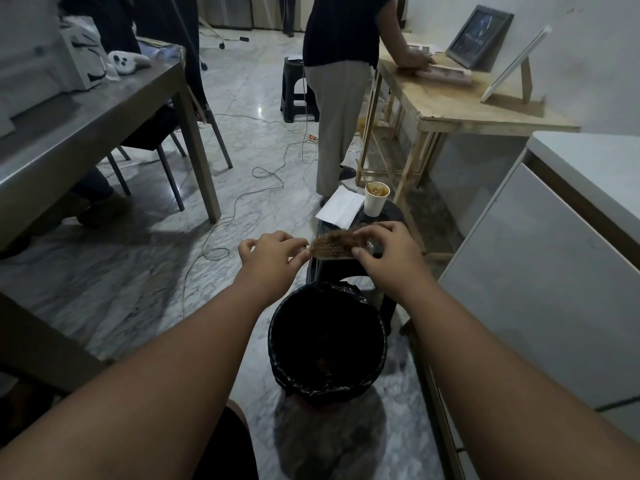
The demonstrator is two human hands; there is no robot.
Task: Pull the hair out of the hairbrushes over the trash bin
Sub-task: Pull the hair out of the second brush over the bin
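Observation:
A wooden hairbrush [330, 250] with pale pins is held between my hands, bristle side toward me, with a tuft of brown hair [341, 237] along its upper edge. My left hand [273, 252] pinches the brush's left end. My right hand [384, 251] grips its right end, thumb under it and fingers curled over the hair. The brush hangs above the far rim of a round trash bin [277, 344] lined with a black bag, which stands on the floor between my forearms. Some debris lies in the bin's bottom.
A black plastic stool [391, 213] behind the bin carries a paper cup [376, 199] and a white paper [337, 206]. A person [341, 81] stands at a wooden table [467, 105] on the right. A grey table [104, 123] is left, a white cabinet [540, 278] right, cables [242, 199] on the floor.

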